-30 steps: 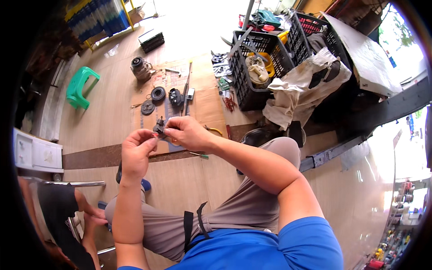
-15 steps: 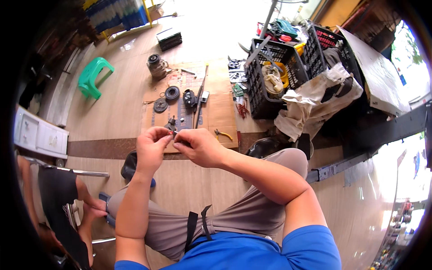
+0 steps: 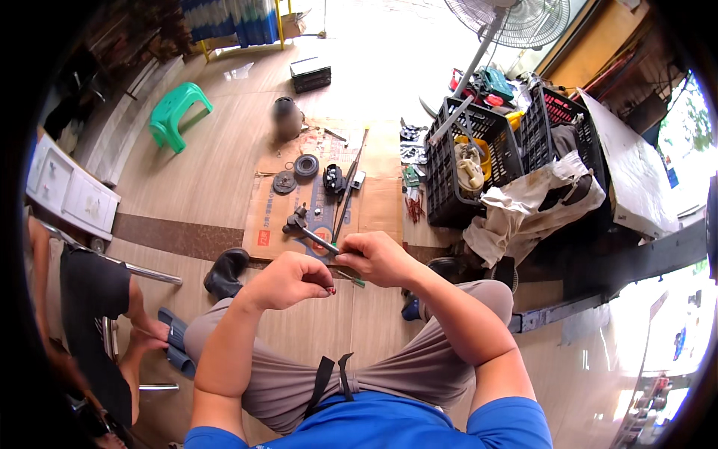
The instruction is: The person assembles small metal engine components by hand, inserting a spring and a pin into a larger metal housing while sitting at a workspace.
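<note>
My left hand (image 3: 288,281) is closed, thumb and finger pinching a small red-and-dark piece (image 3: 330,290) too small to name. To its right, my right hand (image 3: 378,258) is also closed; what its fingertips hold, if anything, is hidden. A hammer-like metal tool (image 3: 297,219) lies on the cardboard, its handle running toward my right fingertips; I cannot tell whether they touch. Just below those fingers shows a thin green-ended tool (image 3: 357,281), partly covered. Farther off are a black ring (image 3: 306,165), a round disc (image 3: 284,182) and a black part (image 3: 333,178).
A blurred cylindrical machine part (image 3: 286,123) stands at the cardboard's (image 3: 273,217) far left corner. Black crates (image 3: 456,194) with a draped cloth (image 3: 523,206) line the right, below a fan (image 3: 527,22). A green stool (image 3: 179,112) stands left; a person's bare leg (image 3: 142,318) is nearby.
My hands have drawn apart, the left coming nearer to me with the small piece. The hammer-like tool's handle now shows between them. The whole view has shifted, bringing more of the fan in.
</note>
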Demonstrator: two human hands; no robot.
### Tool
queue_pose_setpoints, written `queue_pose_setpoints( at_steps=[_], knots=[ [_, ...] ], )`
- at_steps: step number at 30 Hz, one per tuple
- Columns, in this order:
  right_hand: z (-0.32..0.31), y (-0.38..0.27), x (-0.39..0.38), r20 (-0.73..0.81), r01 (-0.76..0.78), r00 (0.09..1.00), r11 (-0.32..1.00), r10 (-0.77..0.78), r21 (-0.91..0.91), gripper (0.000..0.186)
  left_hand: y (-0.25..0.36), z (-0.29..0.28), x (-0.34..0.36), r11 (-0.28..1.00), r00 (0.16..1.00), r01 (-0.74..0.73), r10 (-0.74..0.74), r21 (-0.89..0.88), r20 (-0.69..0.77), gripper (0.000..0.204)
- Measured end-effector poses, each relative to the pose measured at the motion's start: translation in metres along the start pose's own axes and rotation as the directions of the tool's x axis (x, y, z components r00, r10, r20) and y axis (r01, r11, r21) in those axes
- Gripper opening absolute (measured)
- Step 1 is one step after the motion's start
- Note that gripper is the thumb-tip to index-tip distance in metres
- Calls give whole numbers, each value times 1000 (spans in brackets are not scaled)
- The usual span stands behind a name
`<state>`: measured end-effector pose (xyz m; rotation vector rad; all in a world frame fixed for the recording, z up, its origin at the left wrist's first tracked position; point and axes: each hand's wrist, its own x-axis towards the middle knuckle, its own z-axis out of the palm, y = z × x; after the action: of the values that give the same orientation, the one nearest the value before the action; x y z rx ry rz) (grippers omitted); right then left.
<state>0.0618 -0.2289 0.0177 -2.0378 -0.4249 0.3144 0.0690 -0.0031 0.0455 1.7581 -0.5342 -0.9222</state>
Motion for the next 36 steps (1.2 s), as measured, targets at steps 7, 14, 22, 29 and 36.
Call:
queue_pose_setpoints(
  at_steps=[7, 14, 22, 29, 36],
  knots=[
    [22, 11, 14, 123, -252, 967, 902, 222, 350, 19, -38, -23, -6, 813, 891, -249, -21, -527, -453, 12],
    [58, 29, 25, 179, -383, 920, 707, 348, 594, 13, -76, -21, 2, 613, 824, -269, -253, -743, -508, 11],
    [60, 43, 38, 172, -505, 854, 704, 491, 499, 15, -75, -27, -6, 620, 791, -266, -296, -738, -535, 9],
    [52, 36, 38, -176, -189, 931, 834, 320, 518, 27, -75, -22, 2, 649, 848, -216, -247, -730, -470, 10],
    [72, 23, 34, 43, -150, 980, 586, 193, 796, 27, -69, -6, 15, 648, 868, -185, -246, -739, -432, 11]
  ],
)
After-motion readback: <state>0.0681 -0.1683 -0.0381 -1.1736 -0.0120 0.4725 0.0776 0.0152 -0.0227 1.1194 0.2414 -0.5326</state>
